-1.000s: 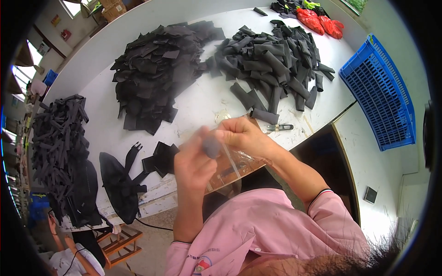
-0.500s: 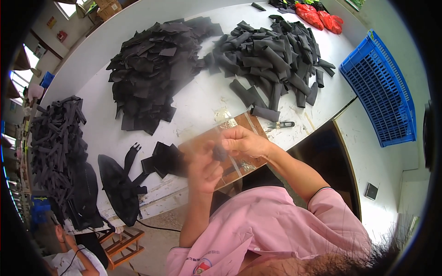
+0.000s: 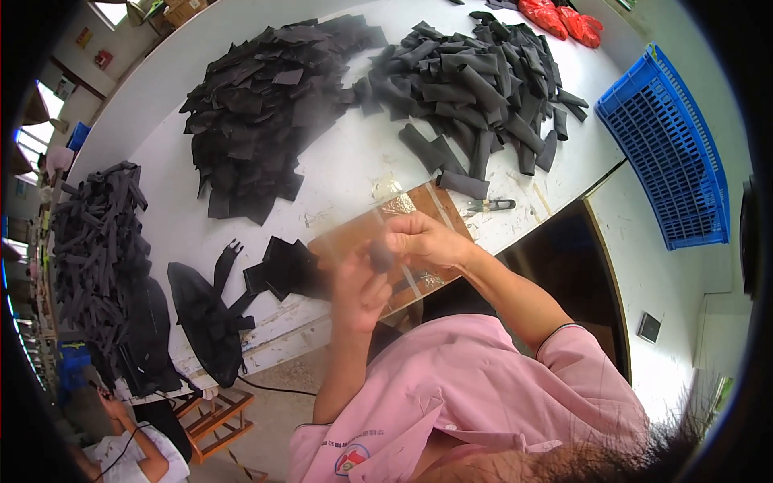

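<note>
Close together over a brown board (image 3: 346, 240) at the table's near edge, both my hands are on a small dark fabric piece (image 3: 382, 258). My right hand (image 3: 425, 239) pinches its upper edge between thumb and fingers. My left hand (image 3: 360, 283) has its fingers curled against the piece's left side; this part is hazy in the picture. Left of the board lie a few flat black fabric pieces (image 3: 282, 268). Small thread snips (image 3: 493, 205) rest on the table to the right, below a rolled dark fabric tube (image 3: 463, 185).
A large heap of flat black fabric pieces (image 3: 250, 121) and a heap of dark tubes (image 3: 483, 97) cover the far table. Narrow strips (image 3: 93, 249) and a black buckled item (image 3: 205, 322) lie left. A blue basket (image 3: 672, 153) stands right. Another person (image 3: 141, 443) is lower left.
The whole view has shifted slightly, with the table's things a little higher in the picture. My hands stay together on the fabric piece, which shows at a slightly different angle.
</note>
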`<state>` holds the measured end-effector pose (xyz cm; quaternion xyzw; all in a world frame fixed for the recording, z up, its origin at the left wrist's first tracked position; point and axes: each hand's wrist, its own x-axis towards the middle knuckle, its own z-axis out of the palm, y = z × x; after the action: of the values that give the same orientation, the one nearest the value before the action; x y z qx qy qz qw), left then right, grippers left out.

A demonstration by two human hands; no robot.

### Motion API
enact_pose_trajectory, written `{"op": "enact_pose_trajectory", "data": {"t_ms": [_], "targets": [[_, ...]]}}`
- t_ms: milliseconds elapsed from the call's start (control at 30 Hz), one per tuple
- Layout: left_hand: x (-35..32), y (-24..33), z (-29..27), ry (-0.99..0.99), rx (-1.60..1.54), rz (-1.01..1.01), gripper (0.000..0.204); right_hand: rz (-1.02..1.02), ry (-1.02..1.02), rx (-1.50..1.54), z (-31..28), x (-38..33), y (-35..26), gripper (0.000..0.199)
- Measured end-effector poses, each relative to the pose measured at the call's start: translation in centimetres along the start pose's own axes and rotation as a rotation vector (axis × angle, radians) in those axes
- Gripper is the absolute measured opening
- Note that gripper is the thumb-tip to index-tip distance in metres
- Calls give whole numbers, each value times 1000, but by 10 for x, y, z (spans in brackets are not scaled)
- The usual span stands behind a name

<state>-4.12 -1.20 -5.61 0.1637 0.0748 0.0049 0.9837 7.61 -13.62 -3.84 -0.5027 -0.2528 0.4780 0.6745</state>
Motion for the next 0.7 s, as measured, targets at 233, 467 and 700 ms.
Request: {"op": "enact_pose_trajectory", "data": {"t_ms": [233,467,700], "targets": [[8,21,62,52,1631,843,17,7,116,-139,5,-10,-17,28],[-4,12,59,116,771,726,8,-577,195,-1526,34,-22,-59,30],[8,4,49,90,674,537,9,-501,242,-1252,16,-17,-12,14]]}}
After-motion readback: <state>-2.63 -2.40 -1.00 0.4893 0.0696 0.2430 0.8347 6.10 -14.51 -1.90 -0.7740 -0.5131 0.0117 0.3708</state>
